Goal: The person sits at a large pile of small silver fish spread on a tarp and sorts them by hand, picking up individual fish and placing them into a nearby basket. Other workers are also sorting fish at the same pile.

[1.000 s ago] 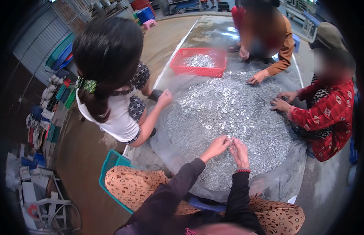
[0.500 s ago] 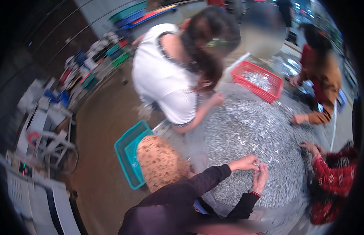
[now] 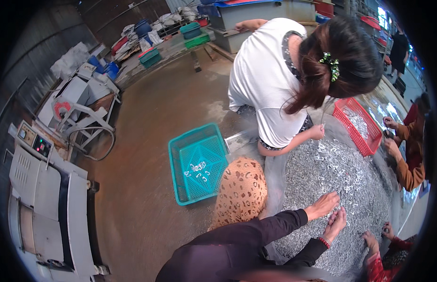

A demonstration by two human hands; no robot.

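Observation:
My left hand [image 3: 323, 205] is above a wide heap of small silvery metal pieces [image 3: 308, 181], fingers bent together. Close below it, my right hand [image 3: 335, 223], with a red bead bracelet at the wrist, has its fingers curled in a pinch. Whatever sits between the fingertips of either hand is too small to name. Some brighter, larger loop-shaped metal pieces [image 3: 354, 181] lie scattered on top of the heap near my hands. To my left, a teal plastic basket [image 3: 175, 164] on the floor holds several similar loops.
A person in a white top [image 3: 275, 70] leans over the far side. A red basket [image 3: 369, 149] with metal pieces stands at the heap's far edge. Other people's hands [image 3: 370, 241] work along the right. A grey machine [image 3: 44, 188] stands at far left.
The view has swung left, so the heap and people sit farther right in it. My hands, nearly touching at the fingertips before, are now slightly apart. Loops inside the teal basket show more clearly.

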